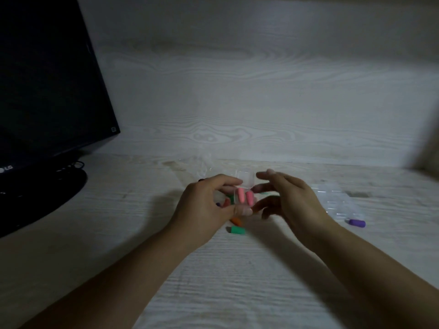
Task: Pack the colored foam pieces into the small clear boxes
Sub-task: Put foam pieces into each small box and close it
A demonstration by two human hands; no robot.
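Observation:
A small clear box (244,184) with its lid raised is pinched by my left hand (206,205) between thumb and fingers. Two pink foam pieces (245,197) lie side by side inside it. Just right of the box hovers my right hand (287,198), its fingers spread and holding nothing; the fingertips are close to the lid. A green foam piece (235,230) and an orange one (236,220) lie on the table below the box. Another green piece (230,198) and a purple one (218,204) show partly behind my left hand. Off to the right lies a purple piece (356,223).
Several more clear boxes (337,200) lie to the right on the pale wooden table (213,281). A crumpled clear plastic bag (202,163) sits behind the hands. A black monitor (47,91) with its stand and cables fills the left. A wood-grain wall stands at the back.

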